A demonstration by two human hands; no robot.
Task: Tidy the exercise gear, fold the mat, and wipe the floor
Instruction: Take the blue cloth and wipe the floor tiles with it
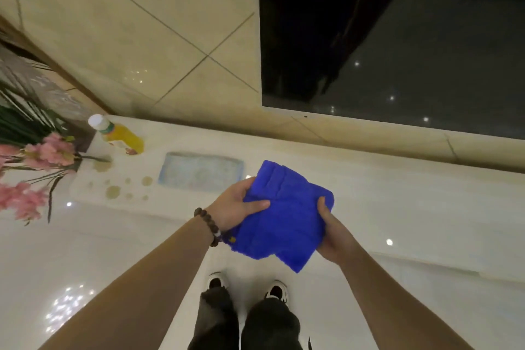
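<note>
Both hands are holding a folded blue cloth [284,213] in the air in front of the body, above the shoes [247,287]. Left hand [235,207] is gripping its left edge, thumb lying across the top. Right hand [333,233] is cupping the right edge from below, thumb pinching on top.

Judging by this, the wipe step is being set up: cloth folded into a pad, not yet on the floor [142,250]. Yellowish spots [125,187] are sitting on the pale surface left of centre, near a juice bottle [119,135] lying on its side. Next move probably calls for crouching and pressing the pad down onto those spots.

Bottle label is too small to read; no other writing is showing.
</note>
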